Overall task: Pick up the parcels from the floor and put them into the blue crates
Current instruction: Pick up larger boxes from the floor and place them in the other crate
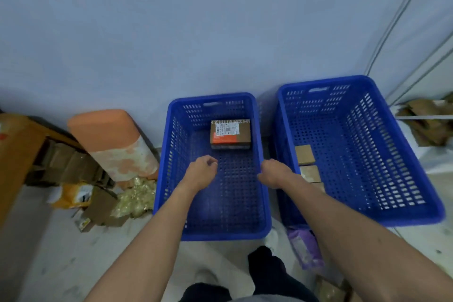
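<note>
Left grip (202, 173) and right grip (274, 173) loosely curled, holding nothing, blue perforated crate (215, 236) below, brown white-labelled parcel (230, 133) inside

Parcel sorting room: blue crates (212, 234), cardboard parcels (98, 206) piled on bare floor.

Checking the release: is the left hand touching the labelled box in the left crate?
Apart. The head view shows bare crate floor between the left hand and the box.
</note>
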{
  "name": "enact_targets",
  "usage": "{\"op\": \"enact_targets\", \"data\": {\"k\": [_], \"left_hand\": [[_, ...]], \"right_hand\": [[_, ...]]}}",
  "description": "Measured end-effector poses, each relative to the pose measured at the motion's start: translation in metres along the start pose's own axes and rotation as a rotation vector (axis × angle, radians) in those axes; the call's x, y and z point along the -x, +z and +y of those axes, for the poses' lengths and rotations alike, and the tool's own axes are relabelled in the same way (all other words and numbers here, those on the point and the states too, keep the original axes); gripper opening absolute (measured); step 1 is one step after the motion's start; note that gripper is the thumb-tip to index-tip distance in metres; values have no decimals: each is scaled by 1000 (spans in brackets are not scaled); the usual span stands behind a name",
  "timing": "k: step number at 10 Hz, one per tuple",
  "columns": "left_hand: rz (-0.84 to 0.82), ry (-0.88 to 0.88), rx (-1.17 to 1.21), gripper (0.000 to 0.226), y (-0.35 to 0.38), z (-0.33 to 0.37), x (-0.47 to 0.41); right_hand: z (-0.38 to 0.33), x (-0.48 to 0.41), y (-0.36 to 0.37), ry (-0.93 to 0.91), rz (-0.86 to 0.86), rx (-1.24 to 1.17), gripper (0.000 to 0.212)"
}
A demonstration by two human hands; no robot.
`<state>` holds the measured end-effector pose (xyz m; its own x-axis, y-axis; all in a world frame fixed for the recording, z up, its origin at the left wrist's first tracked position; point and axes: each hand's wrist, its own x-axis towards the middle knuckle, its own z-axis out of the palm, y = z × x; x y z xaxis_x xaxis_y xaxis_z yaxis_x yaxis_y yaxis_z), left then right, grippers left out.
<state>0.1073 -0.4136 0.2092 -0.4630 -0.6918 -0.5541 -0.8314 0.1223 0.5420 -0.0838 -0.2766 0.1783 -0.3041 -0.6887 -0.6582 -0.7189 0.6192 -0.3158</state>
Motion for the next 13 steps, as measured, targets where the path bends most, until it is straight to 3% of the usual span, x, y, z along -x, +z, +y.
{"op": "enact_targets", "data": {"k": [2,4,7,9,10,13], "left_hand": [[-5,128,-95,21,0,9,72],[-27,210,-87,20,18,-3,152],[-154,278,-166,23,98,-9,252],[-224,294,-169,23,169,4,290],[-256,283,-197,20,216,7,299],[-319,154,-173,17,368,18,315]], "right_hand": [[11,82,18,68,62,-78,39],[24,179,63,144,200,-47,25],[82,296,138,280,334,-104,24],[150,344,187,357,290,-139,23],[202,366,219,392,265,-144,36],[338,399,321,509,109,-236,38]]}}
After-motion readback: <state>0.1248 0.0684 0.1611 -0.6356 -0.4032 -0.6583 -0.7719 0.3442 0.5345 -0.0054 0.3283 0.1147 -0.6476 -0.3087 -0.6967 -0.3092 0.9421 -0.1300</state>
